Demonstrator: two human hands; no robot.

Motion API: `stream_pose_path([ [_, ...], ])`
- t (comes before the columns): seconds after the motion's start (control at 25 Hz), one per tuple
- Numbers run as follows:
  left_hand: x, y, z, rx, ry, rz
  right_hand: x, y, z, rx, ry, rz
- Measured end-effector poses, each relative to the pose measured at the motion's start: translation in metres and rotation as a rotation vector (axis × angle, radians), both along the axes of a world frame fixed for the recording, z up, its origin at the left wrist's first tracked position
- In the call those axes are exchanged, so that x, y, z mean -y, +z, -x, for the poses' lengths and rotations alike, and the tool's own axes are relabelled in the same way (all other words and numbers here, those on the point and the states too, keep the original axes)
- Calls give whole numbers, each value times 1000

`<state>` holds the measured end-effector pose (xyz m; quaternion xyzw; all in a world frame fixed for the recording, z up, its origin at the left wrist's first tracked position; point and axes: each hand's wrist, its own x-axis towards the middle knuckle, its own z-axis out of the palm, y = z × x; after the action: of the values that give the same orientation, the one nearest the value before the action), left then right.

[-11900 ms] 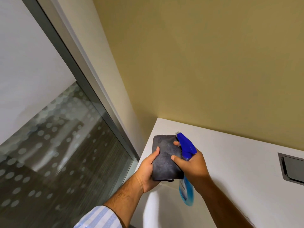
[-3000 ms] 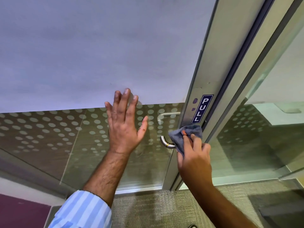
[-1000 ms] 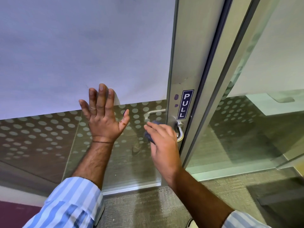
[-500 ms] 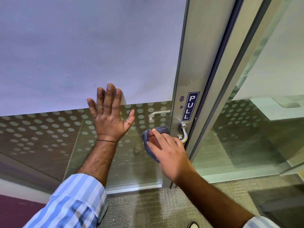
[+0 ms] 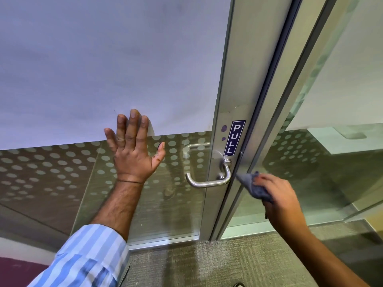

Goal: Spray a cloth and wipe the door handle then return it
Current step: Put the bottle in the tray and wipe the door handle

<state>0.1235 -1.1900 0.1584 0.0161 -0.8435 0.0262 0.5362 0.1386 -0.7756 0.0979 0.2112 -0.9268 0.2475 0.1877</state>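
A: What could slip from here?

B: The right hand [image 5: 276,195] has the grey cloth [image 5: 253,188] bunched in its fingers, and only a corner of the cloth reaches the bend of the door handle [image 5: 209,182]. I judge the free end could go unwiped.

A: And the left hand [image 5: 133,154]?

B: Spread flat on the glass door [image 5: 62,79], holding nothing. Leaning harder might swing the door away.

A: How does the handle lie?

B: Its long axis runs roughly level. The free end points left; the bend turns up to the frame below the PULL sign [image 5: 234,138].
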Motion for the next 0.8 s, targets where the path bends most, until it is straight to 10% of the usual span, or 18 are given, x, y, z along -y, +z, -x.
stream_pose_path([
  [0.2, -1, 2, -2, 15, -18, -11, 36, 11, -14, 61, -193, 502],
  [0.52, -1, 3, -3, 31, -10, -6, 119, -4, -30, 97, -190, -37],
  [0.8, -2, 2, -1, 6, -1, 14, 125, 1, -51, 13, -118, -50],
])
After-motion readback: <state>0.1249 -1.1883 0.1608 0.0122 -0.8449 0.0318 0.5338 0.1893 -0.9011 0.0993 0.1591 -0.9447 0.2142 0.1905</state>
